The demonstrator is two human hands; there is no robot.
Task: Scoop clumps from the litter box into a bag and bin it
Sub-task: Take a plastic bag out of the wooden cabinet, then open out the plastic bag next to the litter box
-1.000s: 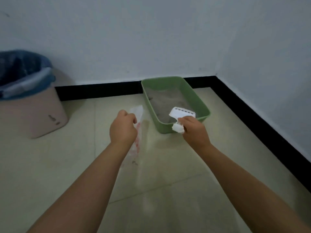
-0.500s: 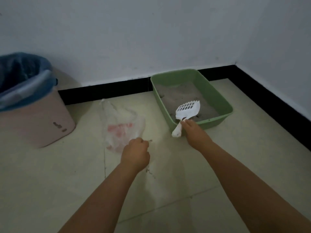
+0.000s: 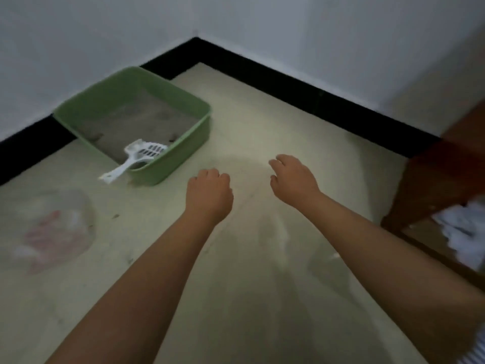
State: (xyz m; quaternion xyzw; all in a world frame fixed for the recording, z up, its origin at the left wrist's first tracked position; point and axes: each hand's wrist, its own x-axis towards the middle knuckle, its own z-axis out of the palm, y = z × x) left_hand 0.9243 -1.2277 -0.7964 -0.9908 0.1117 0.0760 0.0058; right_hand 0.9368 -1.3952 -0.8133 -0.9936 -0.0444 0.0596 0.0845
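Both arms are bare, no sleeves, no rings or watch (a bit of striped cloth shows far right).

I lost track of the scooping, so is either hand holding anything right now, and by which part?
Nothing is held. The left hand and right hand are empty; the white plastic scoop rests in the green litter box.
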